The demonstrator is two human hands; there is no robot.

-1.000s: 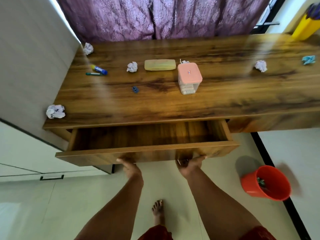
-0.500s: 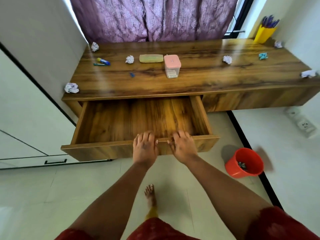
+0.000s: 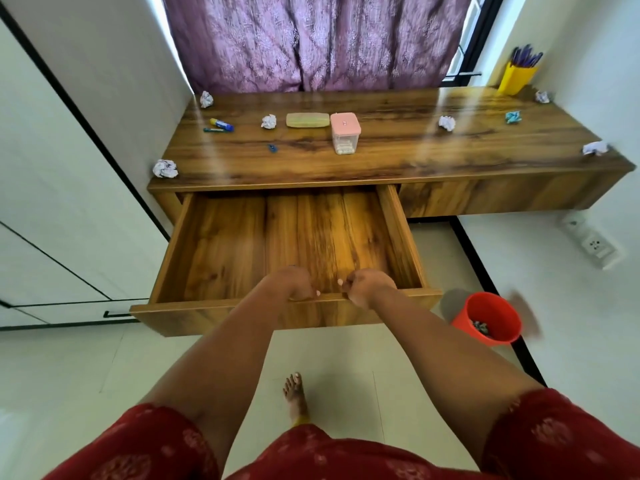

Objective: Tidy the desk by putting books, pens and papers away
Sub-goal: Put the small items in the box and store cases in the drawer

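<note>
No writing can be read anywhere. The left hand (image 3: 294, 284) and right hand (image 3: 367, 287) sit side by side at the front rim of the open drawer (image 3: 221, 251), fingers curled over its edge and hooked inside, both arms stretched forward. Beyond the fingers, on the desk (image 3: 398, 157): paper balls (image 3: 165, 168), pens (image 3: 221, 125), a green case (image 3: 307, 119), a pink box (image 3: 345, 132). Right of the fingers, a red bin (image 3: 491, 322).

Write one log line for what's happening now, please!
drawer: open | left hand, right hand: gripping front edge | desk: untidy
</note>
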